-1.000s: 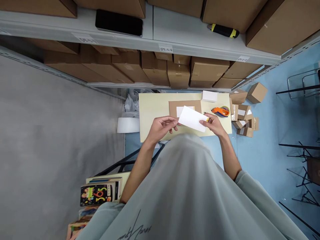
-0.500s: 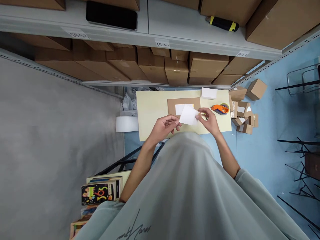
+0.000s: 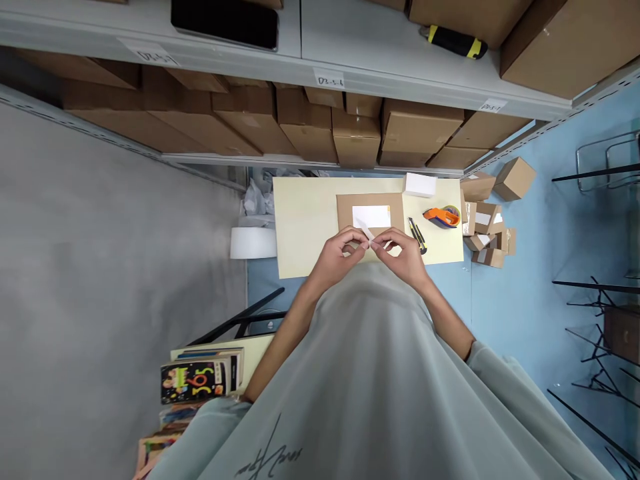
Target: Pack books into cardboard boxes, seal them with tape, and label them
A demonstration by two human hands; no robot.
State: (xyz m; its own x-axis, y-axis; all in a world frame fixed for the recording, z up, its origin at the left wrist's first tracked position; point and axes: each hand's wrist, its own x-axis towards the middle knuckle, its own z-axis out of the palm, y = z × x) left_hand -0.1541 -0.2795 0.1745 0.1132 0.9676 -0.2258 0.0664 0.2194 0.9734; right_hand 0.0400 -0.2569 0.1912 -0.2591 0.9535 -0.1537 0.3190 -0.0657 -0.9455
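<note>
My left hand (image 3: 341,257) and my right hand (image 3: 403,259) meet above the near edge of the pale yellow table (image 3: 305,227), both in a pinch. Between their fingertips is a small white sheet of paper (image 3: 367,231), seen nearly edge-on. Just beyond it lies a flat brown cardboard piece (image 3: 345,207), a box or mailer, with a white label (image 3: 377,215) on top. Right of my right hand lies a black and yellow utility knife (image 3: 418,235). Farther right sits an orange tape dispenser (image 3: 440,217). Behind stands a small white box (image 3: 420,185).
A grey shelf (image 3: 430,80) with brown cartons (image 3: 357,137) spans the far side, a black phone (image 3: 225,23) and another knife (image 3: 455,41) on it. Small parcels (image 3: 490,217) lie on the blue floor at right. A white roll (image 3: 253,243) and books (image 3: 193,381) are at left.
My hands have come together, the right one moving left. The paper has turned from face-on to nearly edge-on. The utility knife on the table, hidden before, now shows.
</note>
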